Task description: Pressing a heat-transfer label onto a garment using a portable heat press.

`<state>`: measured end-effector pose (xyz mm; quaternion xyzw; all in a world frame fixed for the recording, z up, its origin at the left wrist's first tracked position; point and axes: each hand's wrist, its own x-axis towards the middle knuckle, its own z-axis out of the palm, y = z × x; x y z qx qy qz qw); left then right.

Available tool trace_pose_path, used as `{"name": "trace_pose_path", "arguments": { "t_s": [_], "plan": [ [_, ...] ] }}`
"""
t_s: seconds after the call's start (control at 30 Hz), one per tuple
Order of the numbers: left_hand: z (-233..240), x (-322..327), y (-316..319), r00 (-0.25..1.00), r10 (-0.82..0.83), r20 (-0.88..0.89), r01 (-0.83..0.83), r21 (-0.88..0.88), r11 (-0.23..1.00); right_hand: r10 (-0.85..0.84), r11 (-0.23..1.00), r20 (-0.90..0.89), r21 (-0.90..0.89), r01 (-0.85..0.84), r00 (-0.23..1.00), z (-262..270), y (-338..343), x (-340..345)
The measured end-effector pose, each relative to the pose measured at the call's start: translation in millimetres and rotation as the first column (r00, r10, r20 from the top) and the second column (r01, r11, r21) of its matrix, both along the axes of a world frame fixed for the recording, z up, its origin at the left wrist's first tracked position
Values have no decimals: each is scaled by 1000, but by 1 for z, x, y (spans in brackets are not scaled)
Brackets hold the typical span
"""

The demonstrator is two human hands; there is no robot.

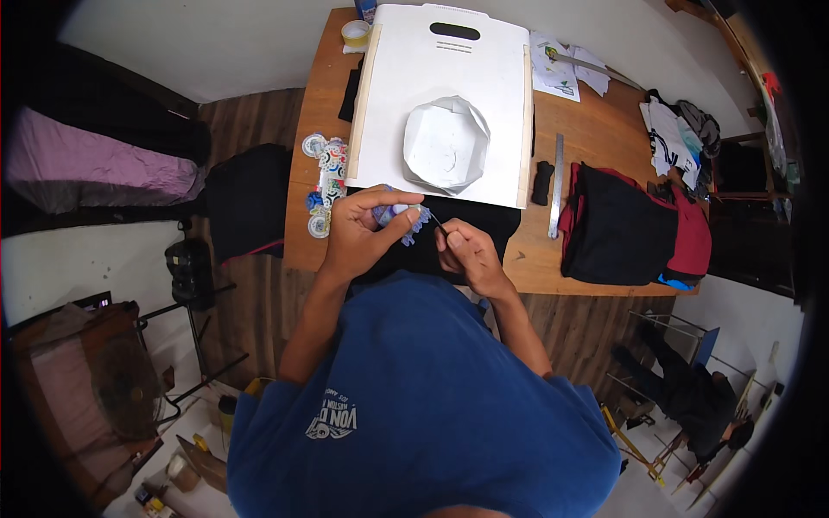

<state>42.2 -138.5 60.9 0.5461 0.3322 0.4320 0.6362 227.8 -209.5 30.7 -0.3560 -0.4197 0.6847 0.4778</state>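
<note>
My left hand (357, 232) holds a small blue-purple piece with a scalloped edge (422, 219) between thumb and fingers; its exact kind is unclear. In my right hand (474, 254) is a thin dark pointed tool (438, 223), its tip close to the edge of that piece. Both hands are above black folded fabric (414, 262) at the table's front edge. Just beyond them, a tray of folded white paper (409, 146) sits on a large white board (388, 84), with a few thin dark scraps inside.
Left on the wooden table (304, 249) are printed cut-outs (333, 158) and a tape roll (355, 33). To the right lie a metal ruler (556, 188), a black bundle (543, 183) and folded black-and-red garments (618, 226). Another person (703, 401) is at the lower right.
</note>
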Motion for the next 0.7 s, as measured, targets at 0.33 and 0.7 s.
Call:
{"name": "trace_pose_path", "arguments": {
  "t_s": [0.33, 0.7],
  "plan": [
    [4, 2, -2, 998, 32, 53, -30, -36, 999, 2, 1000, 28, 29, -2, 1000, 2, -1, -1],
    [0, 2, -2, 998, 30, 54, -28, -46, 999, -2, 999, -10, 43, 2, 1000, -2, 2, -2]
  ]
}}
